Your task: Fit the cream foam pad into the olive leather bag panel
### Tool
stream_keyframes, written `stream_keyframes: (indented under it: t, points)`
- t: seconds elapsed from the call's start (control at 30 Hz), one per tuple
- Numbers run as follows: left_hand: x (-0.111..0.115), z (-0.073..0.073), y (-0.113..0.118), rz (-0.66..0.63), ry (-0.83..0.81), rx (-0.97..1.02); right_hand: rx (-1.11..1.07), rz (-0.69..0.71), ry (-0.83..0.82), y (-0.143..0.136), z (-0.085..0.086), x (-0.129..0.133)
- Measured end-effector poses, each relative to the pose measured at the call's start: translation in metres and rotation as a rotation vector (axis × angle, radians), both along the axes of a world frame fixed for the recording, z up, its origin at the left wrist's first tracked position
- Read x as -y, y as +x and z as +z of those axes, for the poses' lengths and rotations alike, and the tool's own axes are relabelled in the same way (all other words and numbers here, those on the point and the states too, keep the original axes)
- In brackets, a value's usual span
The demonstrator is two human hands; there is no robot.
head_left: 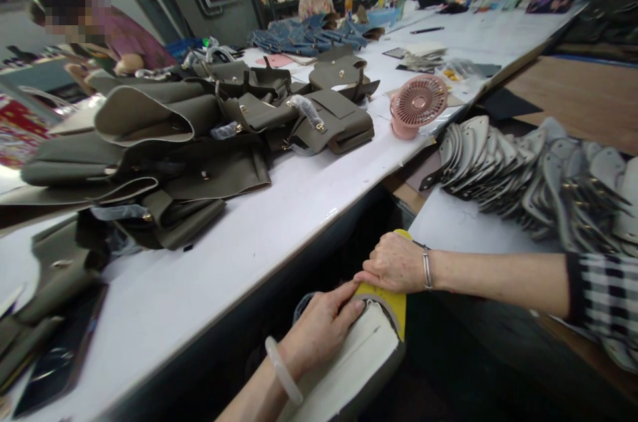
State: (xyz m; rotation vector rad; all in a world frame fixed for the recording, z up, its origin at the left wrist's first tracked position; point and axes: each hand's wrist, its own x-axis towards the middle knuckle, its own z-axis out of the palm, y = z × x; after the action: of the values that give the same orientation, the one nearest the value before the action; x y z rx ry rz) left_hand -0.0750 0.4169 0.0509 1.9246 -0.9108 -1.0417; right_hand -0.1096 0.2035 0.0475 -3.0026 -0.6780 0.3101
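Nearest you, the pale cream leather panel with its yellow curved edge piece (386, 302) runs lengthwise away from you below the white worktable's (279, 209) edge, your left hand (319, 329) flat on it, your right hand (396, 262) pinching its yellow far end.

Near the bottom, the left hand (319, 329) presses flat on a white-lined leather panel (349, 369), and the right hand (396, 262) pinches its yellow edge strip (391, 302). Olive leather bags (199, 136) crowd the white table (279, 222) at left; a pink fan (419, 104) stands farther right.
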Motion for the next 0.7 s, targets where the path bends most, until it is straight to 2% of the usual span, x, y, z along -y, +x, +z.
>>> stream_keyframes:
  t: [0.4,0.7]
  points:
    - [-0.001,-0.002,-0.004,-0.066,0.039,0.144,-0.011,-0.086,-0.022,-0.014,-0.008,-0.001]
    - [-0.002,-0.003,-0.011,-0.063,0.047,0.199,-0.108,-0.240,-0.058,-0.034,-0.004,-0.013]
